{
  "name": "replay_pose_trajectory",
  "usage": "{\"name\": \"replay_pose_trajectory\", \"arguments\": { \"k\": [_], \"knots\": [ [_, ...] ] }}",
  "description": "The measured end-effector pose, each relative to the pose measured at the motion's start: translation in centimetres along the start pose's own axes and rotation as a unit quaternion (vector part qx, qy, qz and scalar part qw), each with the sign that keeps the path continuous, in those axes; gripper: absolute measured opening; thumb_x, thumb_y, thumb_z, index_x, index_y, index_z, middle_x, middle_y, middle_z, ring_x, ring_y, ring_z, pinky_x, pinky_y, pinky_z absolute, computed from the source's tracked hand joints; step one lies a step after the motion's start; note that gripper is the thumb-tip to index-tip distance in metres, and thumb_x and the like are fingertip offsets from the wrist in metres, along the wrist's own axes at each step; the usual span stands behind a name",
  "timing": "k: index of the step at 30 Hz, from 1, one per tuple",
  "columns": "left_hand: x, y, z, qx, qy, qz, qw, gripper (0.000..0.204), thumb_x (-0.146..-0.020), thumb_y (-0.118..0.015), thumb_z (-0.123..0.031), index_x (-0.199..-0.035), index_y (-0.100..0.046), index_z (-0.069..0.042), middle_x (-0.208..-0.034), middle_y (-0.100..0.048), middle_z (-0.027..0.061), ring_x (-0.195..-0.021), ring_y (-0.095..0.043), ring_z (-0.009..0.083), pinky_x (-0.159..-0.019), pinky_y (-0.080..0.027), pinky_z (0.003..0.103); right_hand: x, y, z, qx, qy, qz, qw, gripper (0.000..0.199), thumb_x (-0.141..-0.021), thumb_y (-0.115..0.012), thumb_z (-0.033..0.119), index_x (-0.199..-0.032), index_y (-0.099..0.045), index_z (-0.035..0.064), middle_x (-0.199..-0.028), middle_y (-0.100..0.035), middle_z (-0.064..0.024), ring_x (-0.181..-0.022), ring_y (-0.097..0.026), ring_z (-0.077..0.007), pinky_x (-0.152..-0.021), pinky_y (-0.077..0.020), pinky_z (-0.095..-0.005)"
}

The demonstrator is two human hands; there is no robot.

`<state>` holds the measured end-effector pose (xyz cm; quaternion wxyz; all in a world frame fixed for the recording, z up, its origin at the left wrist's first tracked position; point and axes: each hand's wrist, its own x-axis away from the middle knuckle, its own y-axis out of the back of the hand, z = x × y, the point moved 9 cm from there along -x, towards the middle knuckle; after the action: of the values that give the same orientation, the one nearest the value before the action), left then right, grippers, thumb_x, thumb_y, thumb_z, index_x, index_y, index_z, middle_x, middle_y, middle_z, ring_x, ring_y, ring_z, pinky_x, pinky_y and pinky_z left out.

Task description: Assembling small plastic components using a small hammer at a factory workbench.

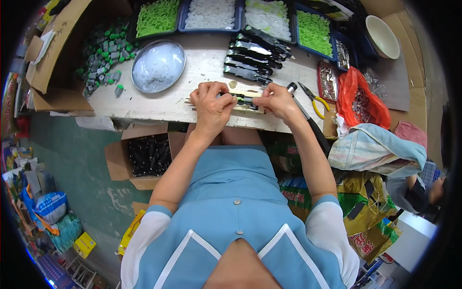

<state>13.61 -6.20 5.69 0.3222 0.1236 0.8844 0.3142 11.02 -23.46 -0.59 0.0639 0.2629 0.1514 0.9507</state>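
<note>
At the table's front edge, my left hand point(211, 104) is closed in a pinch at the left end of a narrow black housing point(247, 100). Whatever its fingertips hold there is hidden. My right hand point(280, 102) pinches the right end of the same housing, thumb and forefinger together. Small green and pale bits show inside the housing. A cream-coloured strip point(244, 93) lies along its far side. Just beyond the hands, several black housings point(248, 73) are lined up in a stack. A steel dish point(158, 66) of whitish translucent grease stands to the left.
Trays of green parts point(157, 18) and white parts point(210, 15) line the back. Grey-green pieces point(103, 60) pile up at left. Yellow-handled pliers point(315, 102), a red plastic bag point(363, 98) and a cloth point(375, 149) lie right. A carton point(115, 156) of black parts sits below the table.
</note>
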Motion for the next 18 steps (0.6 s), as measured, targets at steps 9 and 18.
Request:
{"name": "replay_pose_trajectory", "arguments": {
  "k": [9, 18],
  "knots": [
    [0.6, 0.4, 0.2, -0.013, 0.001, 0.018, 1.0, 0.008, -0.065, -0.069, -0.013, -0.071, -0.063, -0.012, -0.088, -0.055, 0.0001, -0.092, -0.045, 0.0224, -0.081, -0.026, 0.037, 0.6, 1.9, 6.0, 0.193, 0.183, -0.011, 0.964, 0.03, -0.07, -0.071, 0.03, -0.072, -0.059, 0.0022, -0.062, -0.058, -0.0084, -0.057, -0.053, -0.0158, -0.054, -0.0428, -0.0298],
    [-0.1, 0.2, -0.2, 0.01, 0.014, 0.024, 1.0, 0.01, -0.063, -0.07, -0.01, -0.07, -0.063, -0.011, -0.087, -0.055, 0.0015, -0.092, -0.046, 0.0222, -0.08, -0.027, 0.036, -4.0, 25.4, 19.8, 0.417, 0.332, -0.459, 0.711, 0.015, -0.076, -0.057, 0.01, -0.089, -0.065, 0.0117, -0.091, -0.058, -0.0085, -0.088, -0.056, -0.0283, -0.071, -0.0443, -0.0405]
  ]
}}
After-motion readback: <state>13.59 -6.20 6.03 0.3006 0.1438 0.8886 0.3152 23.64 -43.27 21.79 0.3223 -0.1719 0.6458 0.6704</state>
